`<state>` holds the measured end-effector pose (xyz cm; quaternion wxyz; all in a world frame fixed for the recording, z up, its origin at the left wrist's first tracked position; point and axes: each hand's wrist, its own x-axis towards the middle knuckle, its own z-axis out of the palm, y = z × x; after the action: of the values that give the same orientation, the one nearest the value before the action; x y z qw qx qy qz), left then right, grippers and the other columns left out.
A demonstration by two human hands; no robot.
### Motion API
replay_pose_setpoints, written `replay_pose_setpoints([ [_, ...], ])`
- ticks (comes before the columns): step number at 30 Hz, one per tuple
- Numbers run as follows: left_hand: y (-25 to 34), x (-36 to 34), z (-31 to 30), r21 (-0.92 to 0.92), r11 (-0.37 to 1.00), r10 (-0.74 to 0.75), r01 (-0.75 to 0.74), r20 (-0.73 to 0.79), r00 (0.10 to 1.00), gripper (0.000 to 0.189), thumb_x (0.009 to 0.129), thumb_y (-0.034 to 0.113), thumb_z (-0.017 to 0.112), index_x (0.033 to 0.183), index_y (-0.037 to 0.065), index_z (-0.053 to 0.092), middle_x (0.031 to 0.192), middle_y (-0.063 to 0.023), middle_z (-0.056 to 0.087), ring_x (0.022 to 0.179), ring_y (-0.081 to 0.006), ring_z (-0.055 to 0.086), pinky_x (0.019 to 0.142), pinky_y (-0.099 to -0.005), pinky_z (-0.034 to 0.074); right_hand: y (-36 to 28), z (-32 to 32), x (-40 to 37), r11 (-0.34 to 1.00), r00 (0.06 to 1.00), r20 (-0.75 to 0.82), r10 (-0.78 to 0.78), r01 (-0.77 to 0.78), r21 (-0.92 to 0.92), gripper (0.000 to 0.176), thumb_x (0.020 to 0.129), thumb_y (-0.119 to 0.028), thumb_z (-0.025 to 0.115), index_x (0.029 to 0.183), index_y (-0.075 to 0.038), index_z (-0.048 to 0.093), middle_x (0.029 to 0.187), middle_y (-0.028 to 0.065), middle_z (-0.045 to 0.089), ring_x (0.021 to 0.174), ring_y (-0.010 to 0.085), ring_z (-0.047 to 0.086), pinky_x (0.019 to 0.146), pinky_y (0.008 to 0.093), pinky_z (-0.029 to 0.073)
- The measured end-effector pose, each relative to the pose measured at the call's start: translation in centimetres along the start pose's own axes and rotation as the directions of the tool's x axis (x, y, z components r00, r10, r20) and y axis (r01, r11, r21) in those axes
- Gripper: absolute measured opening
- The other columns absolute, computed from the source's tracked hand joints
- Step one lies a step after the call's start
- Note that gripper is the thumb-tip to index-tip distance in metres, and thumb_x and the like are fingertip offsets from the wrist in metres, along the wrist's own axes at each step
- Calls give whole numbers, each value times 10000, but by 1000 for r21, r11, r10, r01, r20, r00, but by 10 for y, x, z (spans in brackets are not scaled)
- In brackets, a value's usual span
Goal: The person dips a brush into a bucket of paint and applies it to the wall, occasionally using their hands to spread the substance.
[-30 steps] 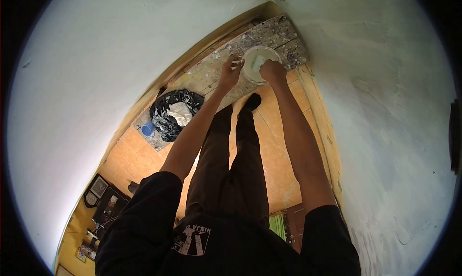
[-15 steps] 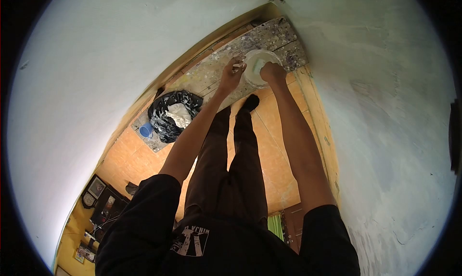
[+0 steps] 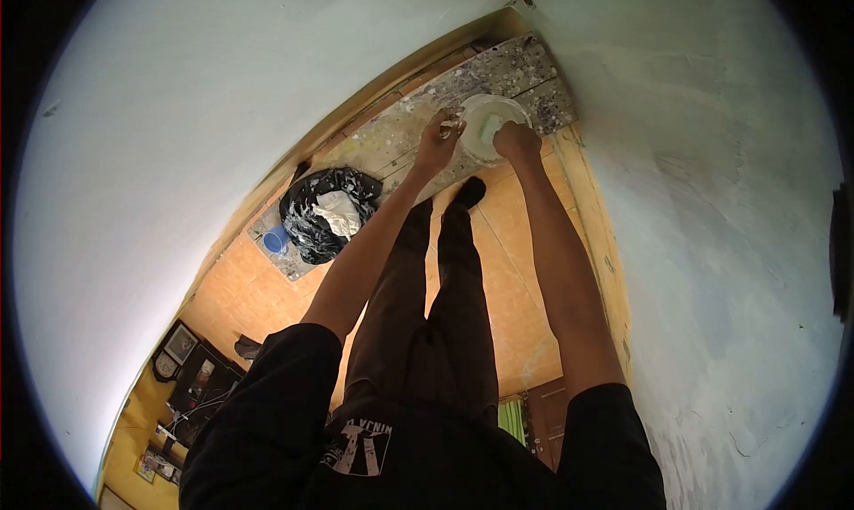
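Note:
A whitish round bucket [image 3: 473, 150] stands on the paint-spattered plank, with pale liquid inside. My left hand [image 3: 438, 141] is at its left rim, thumb and fingers curled around the edge. Over the right side of the opening, my right hand [image 3: 518, 142] is closed in a fist around the handle of a tool. The tool's pale, flat end [image 3: 491, 126] shows inside the bucket; the handle is hidden by my fist, and I cannot make out its exact kind.
On the plank [image 3: 400, 123] to the left lie a paint-stained black plastic bag [image 3: 307, 207] with a whitish cloth [image 3: 338, 214], and a blue cup [image 3: 276, 239]. Pale walls [image 3: 712, 243] rise closely on both sides. Orange floor tiles [image 3: 511, 279] lie below.
My right hand has moved slightly right and down, and the pale tool end has shifted with it in the bucket. My left hand stays by the rim; the whole view has shifted slightly.

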<state>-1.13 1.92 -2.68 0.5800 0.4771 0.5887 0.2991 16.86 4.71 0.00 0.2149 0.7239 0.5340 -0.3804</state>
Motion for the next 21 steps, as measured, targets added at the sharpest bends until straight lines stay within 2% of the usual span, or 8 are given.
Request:
replay_pose_setpoints([
  [8,-5,0,0,-60,998,11,-10,9,1000,348,939,167,616,1235,7,526,1124,-126,584,930,-204,630,815,-326,498,-8,2,3,1000,1000,-13,19,-20,-23,315,883,-218,519,1084,-55,699,1111,187,675,1044,339,650,868,437,522],
  [15,-3,0,1,-34,999,18,-18,-4,1000,348,933,156,624,1236,12,531,1134,-123,591,924,-197,630,804,-327,502,-12,2,8,999,999,-26,45,-46,-20,304,886,-216,529,1084,-64,702,1148,183,662,1074,326,639,881,428,519],
  [18,-5,1,0,-29,999,33,-33,-9,999,343,932,152,625,1235,17,538,1131,-118,594,920,-195,629,807,-327,502,-11,6,17,997,999,-38,28,-30,-65,288,867,-270,550,1055,-121,709,1112,120,683,1050,275,659,853,402,533],
  [21,-5,1,1,-25,999,48,-48,-18,999,315,935,154,621,1214,31,538,1104,-104,597,903,-190,627,795,-328,502,-12,8,20,996,999,-26,29,-31,-80,293,866,-280,557,1065,-127,708,1113,116,684,1050,277,659,855,399,532],
])
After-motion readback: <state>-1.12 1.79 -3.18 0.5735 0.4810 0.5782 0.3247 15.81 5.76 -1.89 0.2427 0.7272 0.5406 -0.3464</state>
